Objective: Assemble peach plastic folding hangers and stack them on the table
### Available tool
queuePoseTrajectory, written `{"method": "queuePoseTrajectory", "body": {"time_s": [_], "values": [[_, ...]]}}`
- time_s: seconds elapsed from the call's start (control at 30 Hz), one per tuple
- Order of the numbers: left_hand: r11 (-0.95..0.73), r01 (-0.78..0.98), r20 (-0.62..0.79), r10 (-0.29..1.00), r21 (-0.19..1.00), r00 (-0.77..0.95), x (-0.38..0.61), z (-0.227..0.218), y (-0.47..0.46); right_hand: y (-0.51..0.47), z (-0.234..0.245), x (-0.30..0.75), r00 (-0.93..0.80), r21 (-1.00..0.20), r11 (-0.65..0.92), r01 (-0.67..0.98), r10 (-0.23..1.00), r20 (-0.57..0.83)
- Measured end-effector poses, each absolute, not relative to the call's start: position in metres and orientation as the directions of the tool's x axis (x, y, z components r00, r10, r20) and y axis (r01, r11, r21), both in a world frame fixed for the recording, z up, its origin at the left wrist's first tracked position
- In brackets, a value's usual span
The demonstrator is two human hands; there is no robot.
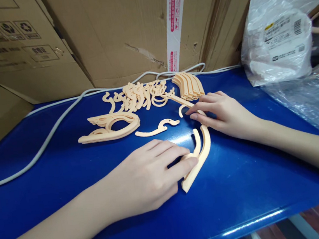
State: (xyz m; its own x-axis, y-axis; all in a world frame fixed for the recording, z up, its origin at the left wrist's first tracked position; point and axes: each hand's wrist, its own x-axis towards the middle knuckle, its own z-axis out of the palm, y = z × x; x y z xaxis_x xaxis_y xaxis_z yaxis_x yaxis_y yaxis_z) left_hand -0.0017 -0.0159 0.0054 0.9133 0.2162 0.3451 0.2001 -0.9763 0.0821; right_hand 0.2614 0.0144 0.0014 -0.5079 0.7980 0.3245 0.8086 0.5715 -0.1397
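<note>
The curved cream piece [205, 148] lies on the near table [231, 196], right of centre, beside a smaller curved arm [198, 140]. The left hand's [146, 178] fingers rest over both; the right hand's [225, 113] bend over a slim strip [183, 101] farther off. Whether either grips, I cannot tell. The piece looks light, stiff, smooth (plastic, probably), best held mid-length by its edges.

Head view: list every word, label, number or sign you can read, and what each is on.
"合格证": left carton.
Upward arrows and recycling arrows, in a symbol row: same carton; its other print is too blurred to read.
Red-and-white tape: characters and symbols, too small to quote surely.
White label on the plastic bag: barcode; text unreadable.
Cream pieces: no readable lettering.
</note>
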Motion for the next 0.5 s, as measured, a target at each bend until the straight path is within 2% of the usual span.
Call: {"method": "queuePoseTrajectory", "body": {"time_s": [0.5], "values": [[-0.952, 0.278, 0.381, 0.305, 0.126, 0.873, -0.0014, 0.0029, -0.0192, 0.0139, 0.0005, 0.2601, -0.557, -0.094, 0.616, 0.782, 0.758, 0.34]]}}
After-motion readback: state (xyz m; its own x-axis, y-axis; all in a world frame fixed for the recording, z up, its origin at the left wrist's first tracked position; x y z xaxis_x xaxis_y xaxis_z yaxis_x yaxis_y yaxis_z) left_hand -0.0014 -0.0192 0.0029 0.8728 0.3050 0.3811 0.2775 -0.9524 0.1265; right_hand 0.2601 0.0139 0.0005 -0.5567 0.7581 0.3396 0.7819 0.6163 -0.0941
